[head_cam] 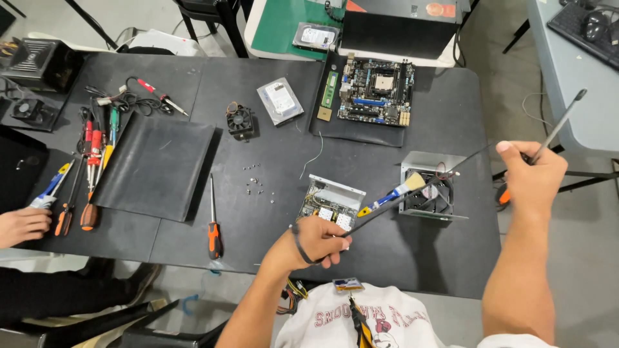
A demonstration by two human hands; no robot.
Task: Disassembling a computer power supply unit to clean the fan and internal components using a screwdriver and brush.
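the left hand [316,241] is at the near edge of the black table [412,258], and its grip is pressed around the near end of a long thin black cable [412,188]. the cable runs tight from this hand up to the right, over the table, to the right hand [532,180]. the right hand is raised beyond the right edge of the table, its grip closed on the cable, and a long thin screwdriver [560,125] with an orange handle is also held in the same fist, its shaft pointing up to the right.

just beyond the left hand lies an open metal box with a circuit board [330,203]. to its right lies a small paint brush [394,193] with blue and yellow handle, its bristles touching a metal case with a fan [429,190]. to the left of the left hand an orange and black screwdriver [213,225] lies on the table, and a little further some small screws [255,183] are scattered.

at the far left edge another person's hand [22,225] rests near a row of screwdrivers [90,167], beside a flat black mat [155,167].

further away are a small black fan [240,120], a hard drive [280,100] and a motherboard [376,90] on a dark sheet.
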